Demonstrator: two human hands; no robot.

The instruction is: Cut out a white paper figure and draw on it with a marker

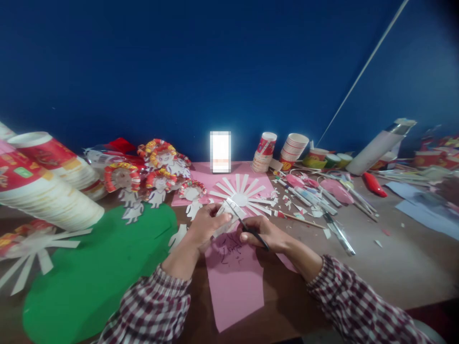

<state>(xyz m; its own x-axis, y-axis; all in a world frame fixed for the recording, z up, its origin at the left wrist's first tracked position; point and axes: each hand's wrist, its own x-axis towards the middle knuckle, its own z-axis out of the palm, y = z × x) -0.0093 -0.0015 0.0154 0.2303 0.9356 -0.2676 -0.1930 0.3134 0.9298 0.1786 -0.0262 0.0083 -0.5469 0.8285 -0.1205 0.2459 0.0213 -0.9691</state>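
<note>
My left hand (207,224) is closed on a small white paper cutout (226,214), holding it above a pink sheet (234,282) marked with dark scribbles. My right hand (265,233) grips a thin dark pen (247,224) whose tip rests on the cutout. Just behind the hands lies a paper cup (241,195) cut open into white rays, on another pink sheet (215,181). Both sleeves are checked red and white.
A green paper shape (96,272) lies at the left. Stacked red paper cups (43,186) lean at far left, more cups (267,150) at the back. Finished paper dolls with red cup frills (158,172) sit behind. Pens, sticks and paper scraps (315,200) litter the right side.
</note>
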